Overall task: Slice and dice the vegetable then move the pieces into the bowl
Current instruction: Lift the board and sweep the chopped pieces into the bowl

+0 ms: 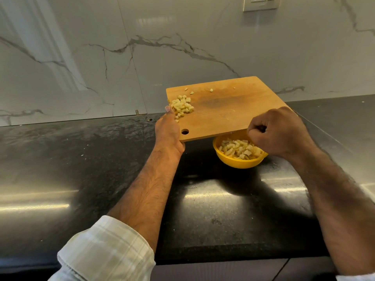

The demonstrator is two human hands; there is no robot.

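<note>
My left hand [169, 130] grips the left edge of the wooden cutting board [227, 110] and holds it lifted and tilted above the counter. A small heap of pale diced vegetable [182, 106] lies on the board next to my left thumb, with a few stray bits near the far edge. Under the board's near right corner stands a yellow bowl [233, 162] holding several diced pieces [240, 149]. My right hand [278, 132] is curled in a fist at the board's near edge over the bowl. It seems to grip a knife, of which only a thin glint shows.
The black stone counter [81, 169] stretches left and towards me, with its front edge near the bottom. A white marble wall [142, 57] rises behind the board, with a socket [260, 3] at the top right.
</note>
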